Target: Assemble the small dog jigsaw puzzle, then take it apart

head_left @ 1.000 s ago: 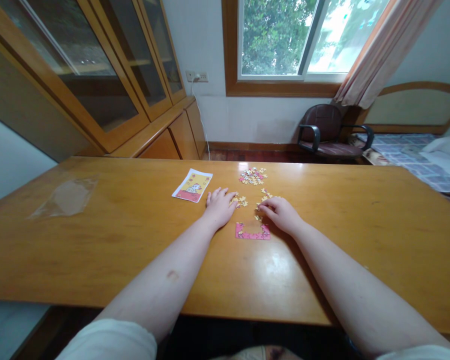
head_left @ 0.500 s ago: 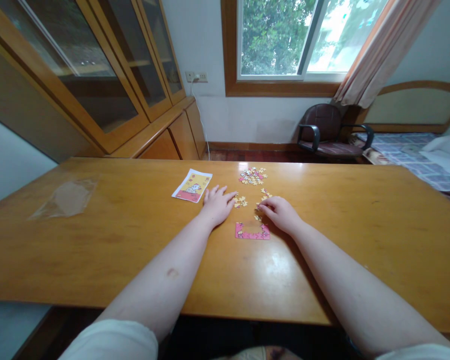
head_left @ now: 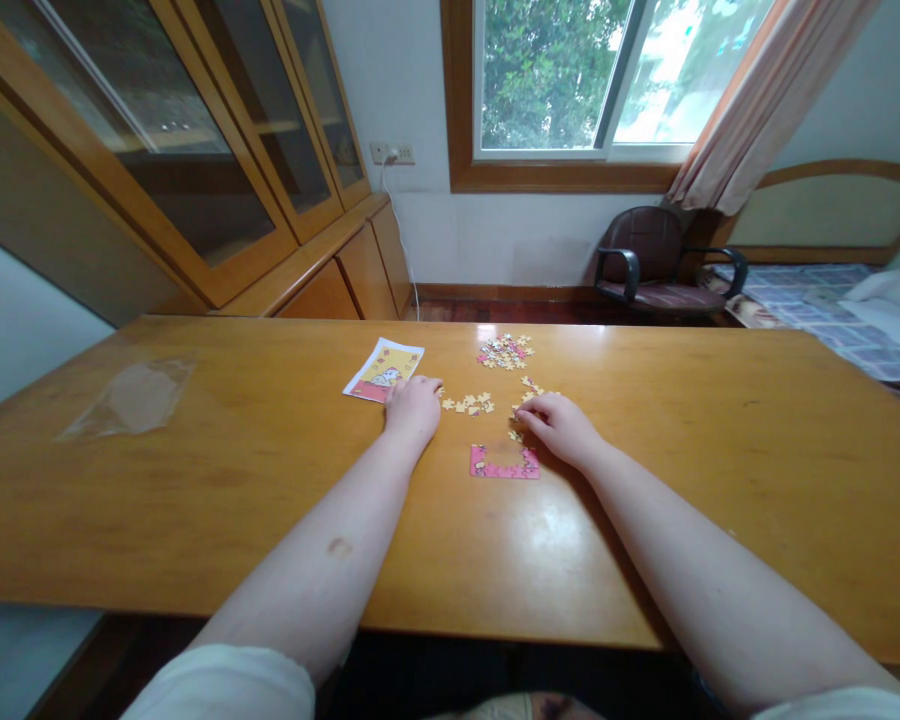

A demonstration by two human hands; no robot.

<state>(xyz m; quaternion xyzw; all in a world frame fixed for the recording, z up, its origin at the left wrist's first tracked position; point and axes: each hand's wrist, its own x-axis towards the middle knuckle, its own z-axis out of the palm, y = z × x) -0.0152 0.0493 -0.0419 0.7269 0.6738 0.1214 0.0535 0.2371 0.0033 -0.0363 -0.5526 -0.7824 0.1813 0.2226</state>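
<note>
My left hand (head_left: pixel 414 408) is closed, its fingers curled at the left end of a short row of yellow puzzle pieces (head_left: pixel 469 404); one piece shows at its fingertips. Thumb and forefinger of my right hand (head_left: pixel 559 425) are pinched on a small puzzle piece (head_left: pixel 515 412). Just below lies the partly joined puzzle (head_left: pixel 505 471), a pink bottom border with short sides rising at both ends. Loose yellow pieces (head_left: pixel 529 384) lie beyond my right fingers. The picture card (head_left: pixel 385 370), yellow and pink with a white animal, is partly behind my left hand.
A heap of mixed puzzle pieces (head_left: pixel 505 351) lies near the far edge of the wooden table (head_left: pixel 270 480). On the left is a clear plastic bag (head_left: pixel 135 397). Beyond the table stand a glass-door cabinet (head_left: pixel 270 220), an office chair (head_left: pixel 649 260) and a bed (head_left: pixel 817 310).
My left hand has moved left, and its spread fingers have curled. The yellow pieces near it now show as a longer row. My right hand has stayed in place.
</note>
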